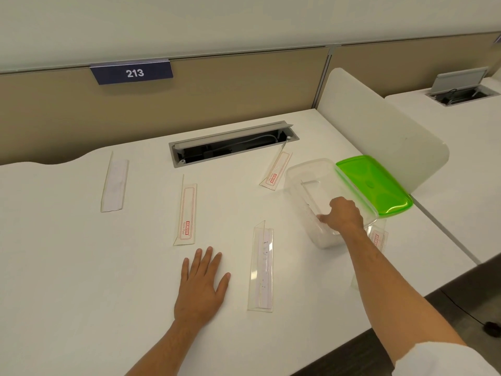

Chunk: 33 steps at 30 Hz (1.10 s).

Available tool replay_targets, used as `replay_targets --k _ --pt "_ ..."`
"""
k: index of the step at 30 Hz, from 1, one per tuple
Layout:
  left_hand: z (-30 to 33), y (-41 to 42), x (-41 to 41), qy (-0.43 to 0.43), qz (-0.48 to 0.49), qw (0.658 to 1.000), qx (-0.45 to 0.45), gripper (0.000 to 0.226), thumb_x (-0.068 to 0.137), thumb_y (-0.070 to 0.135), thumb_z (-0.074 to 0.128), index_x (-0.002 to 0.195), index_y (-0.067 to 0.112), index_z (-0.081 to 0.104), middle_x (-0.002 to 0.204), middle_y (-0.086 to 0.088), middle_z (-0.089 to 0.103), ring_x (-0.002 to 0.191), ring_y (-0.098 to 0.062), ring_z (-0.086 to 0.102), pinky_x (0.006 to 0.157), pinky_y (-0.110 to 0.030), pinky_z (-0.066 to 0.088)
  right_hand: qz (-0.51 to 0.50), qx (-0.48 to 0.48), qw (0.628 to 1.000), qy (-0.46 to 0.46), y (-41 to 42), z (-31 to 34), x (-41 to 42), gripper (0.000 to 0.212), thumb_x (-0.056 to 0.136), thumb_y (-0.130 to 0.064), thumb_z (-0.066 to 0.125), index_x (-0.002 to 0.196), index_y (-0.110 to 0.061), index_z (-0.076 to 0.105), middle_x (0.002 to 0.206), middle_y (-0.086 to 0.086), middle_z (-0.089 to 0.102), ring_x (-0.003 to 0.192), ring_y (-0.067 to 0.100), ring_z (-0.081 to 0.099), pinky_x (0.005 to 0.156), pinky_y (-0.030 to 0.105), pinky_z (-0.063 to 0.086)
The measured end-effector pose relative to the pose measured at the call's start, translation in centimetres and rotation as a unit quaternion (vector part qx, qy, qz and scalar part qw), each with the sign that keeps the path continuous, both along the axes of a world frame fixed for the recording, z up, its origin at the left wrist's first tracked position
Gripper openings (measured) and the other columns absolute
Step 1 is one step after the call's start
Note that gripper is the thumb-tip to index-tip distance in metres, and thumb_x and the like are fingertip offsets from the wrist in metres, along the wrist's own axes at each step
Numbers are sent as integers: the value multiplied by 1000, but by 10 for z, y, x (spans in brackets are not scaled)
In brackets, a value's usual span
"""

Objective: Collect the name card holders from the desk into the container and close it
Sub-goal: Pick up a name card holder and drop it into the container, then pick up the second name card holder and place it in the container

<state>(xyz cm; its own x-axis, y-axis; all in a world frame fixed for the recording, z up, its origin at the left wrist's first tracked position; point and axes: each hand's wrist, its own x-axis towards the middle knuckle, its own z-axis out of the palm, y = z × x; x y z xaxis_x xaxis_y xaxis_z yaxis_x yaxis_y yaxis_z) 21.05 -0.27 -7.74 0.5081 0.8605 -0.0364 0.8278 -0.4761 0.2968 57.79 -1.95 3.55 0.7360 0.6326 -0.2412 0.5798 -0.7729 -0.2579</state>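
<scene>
Container point(303, 175) sits at 2 o'clock with my right hand point(344, 215) curled inside around a holder point(310, 210), so I'd lay it flat lengthwise, left hand point(202, 283) splayed on the desk point(67, 267), lid point(374, 185) off behind.

Green lid point(375, 185), white desk point(81, 267)

Your lower-left desk point(67, 280) lies bare; scattered name card holders point(187, 213) and the open cable tray point(233, 146) crowd centre frame.
</scene>
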Motion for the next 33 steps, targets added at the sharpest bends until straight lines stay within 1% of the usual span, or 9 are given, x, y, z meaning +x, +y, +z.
replay_targets --k 4,8,11,14,18,21,25,28,33 --pt "-1 0 0 -1 0 1000 0 68 95 61 11 155 31 20 164 10 6 150 -10 -8 122 -39 -9 -37 191 981 -20 -7 19 -11 47 88 -36 70 126 -10 62 124 13 65 115 32 59 92 43 50" --pt "-1 0 0 -6 0 1000 -2 68 95 61 11 155 31 20 164 10 6 150 -10 -10 122 -39 -9 -29 343 938 -32 -19 33 -46 32 89 -30 68 115 -11 68 110 10 70 99 26 65 87 44 53" --pt "0 0 0 -12 0 1000 -1 68 95 61 12 155 30 23 164 9 8 150 -11 -8 122 -40 -8 6 392 920 -24 -27 29 -83 24 89 -25 68 107 -10 70 100 8 69 87 23 66 79 40 55" --pt "-1 -1 0 -12 0 1000 -1 67 96 60 14 155 29 23 164 9 8 150 -11 -8 122 -41 -8 34 356 934 13 -34 10 -116 25 89 -29 68 108 -12 70 96 5 68 86 21 65 77 35 54" --pt "-2 0 -1 -6 -1 1000 2 67 96 61 12 155 30 20 164 9 6 150 -10 -10 122 -41 -8 41 236 968 71 -43 -24 -147 42 91 -46 61 118 -14 65 108 3 66 98 20 63 81 32 50" --pt "-4 0 -1 -5 -1 1000 5 67 96 61 13 155 31 19 164 9 5 149 -9 -11 122 -40 -10 41 176 977 113 -49 -41 -166 45 89 -52 60 117 -16 65 107 0 68 98 18 63 78 27 44" --pt "-5 1 -2 -5 -2 1000 7 65 97 60 16 155 31 18 164 9 4 149 -8 -13 121 -39 -11 17 155 968 197 -52 -49 -180 35 92 -41 59 116 -16 66 96 2 74 95 21 67 86 30 52" --pt "-4 0 -2 -5 -5 1000 4 64 98 59 17 155 30 20 164 8 5 149 -9 -11 121 -39 -11 24 163 963 215 -49 -47 -183 27 95 -27 55 115 -10 65 100 7 74 92 26 71 86 37 55" --pt "0 0 -4 -45 -11 998 -36 65 99 54 36 155 27 20 164 5 11 151 -12 -3 120 -40 -13 20 167 961 219 -49 -40 -179 18 96 -18 51 99 -12 68 92 10 72 84 31 70 78 43 58"
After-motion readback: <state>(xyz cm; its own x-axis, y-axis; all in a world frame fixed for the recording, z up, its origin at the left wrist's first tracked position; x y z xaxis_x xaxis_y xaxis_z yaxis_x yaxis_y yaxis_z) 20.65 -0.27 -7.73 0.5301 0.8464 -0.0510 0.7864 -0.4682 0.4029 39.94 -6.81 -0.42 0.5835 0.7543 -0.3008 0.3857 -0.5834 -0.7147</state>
